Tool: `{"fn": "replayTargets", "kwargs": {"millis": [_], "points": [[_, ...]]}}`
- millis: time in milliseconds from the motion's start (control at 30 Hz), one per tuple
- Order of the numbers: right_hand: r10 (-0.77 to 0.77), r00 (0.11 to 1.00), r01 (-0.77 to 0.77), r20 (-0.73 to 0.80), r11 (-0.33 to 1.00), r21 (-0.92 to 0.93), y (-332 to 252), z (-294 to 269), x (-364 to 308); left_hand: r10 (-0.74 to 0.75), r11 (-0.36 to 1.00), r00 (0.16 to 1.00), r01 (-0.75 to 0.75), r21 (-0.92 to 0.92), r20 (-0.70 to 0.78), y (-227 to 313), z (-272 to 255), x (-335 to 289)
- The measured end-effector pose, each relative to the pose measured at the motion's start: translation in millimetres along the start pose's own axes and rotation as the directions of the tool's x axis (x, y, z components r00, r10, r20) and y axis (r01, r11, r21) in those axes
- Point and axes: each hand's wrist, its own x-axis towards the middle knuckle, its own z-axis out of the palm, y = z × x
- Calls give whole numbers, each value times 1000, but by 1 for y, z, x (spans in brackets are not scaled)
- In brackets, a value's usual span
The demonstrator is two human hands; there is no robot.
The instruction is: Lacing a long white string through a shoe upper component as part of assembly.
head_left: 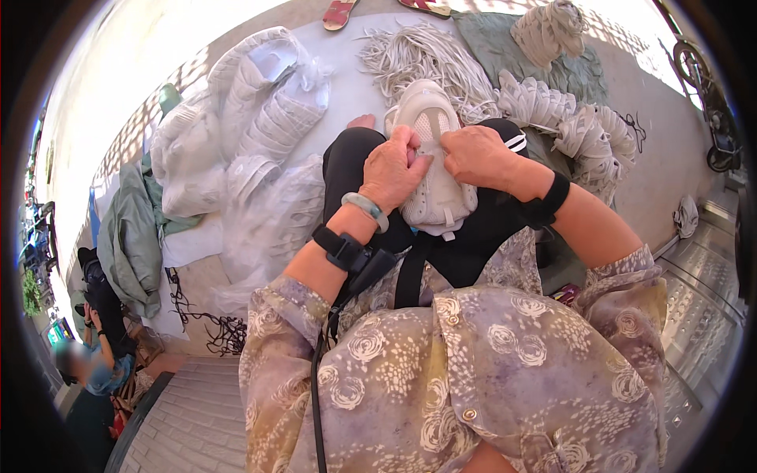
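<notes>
An off-white sneaker (pixel 438 206) rests on my black-trousered lap, its mesh toe pointing away from me and its heel toward me. At the left edge of its lacing area, my left hand (pixel 394 169) is closed with the fingers curled in; what they pinch is hidden. Opposite, my right hand (pixel 482 160) is also closed, its thumb and fingertips gripping the right edge of the sneaker's upper. Just beyond the toe lies a heap of whitish shoelaces (pixel 430 59).
Clear plastic bags of pale sneakers (pixel 272 110) lie at the left. More pale sneakers (pixel 540 102) are stacked at the right, near a green cloth (pixel 481 39). Red sandals (pixel 341 14) stand at the far edge. Another person (pixel 106 370) sits at lower left.
</notes>
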Motion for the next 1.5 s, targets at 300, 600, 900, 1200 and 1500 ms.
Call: {"fn": "replayTargets", "kwargs": {"millis": [300, 600, 900, 1200, 1500], "points": [[124, 992, -124, -19, 992, -1, -8, 3, 5, -5, 1000, 999, 5, -2, -41, 1, 2, -1], [-95, 995, 96, 16, 995, -18, 5, 1, 10, -10, 1000, 1000, 11, 22, -8, 1, -2, 1], [-349, 936, 352, -51, 934, 58, 30, 6, 8, -17, 999, 1000, 17, -46, -4, 4, -4, -2], [-108, 961, 187, -254, 932, 310, 29, 20, -10, -99, 995, 994, 99, 3, -48, 7, 2, 9], [-70, 923, 220, -378, 902, 371, 29, 26, -20, -202, 964, 975, 214, -155, 89, -2, 5, 11]]}}
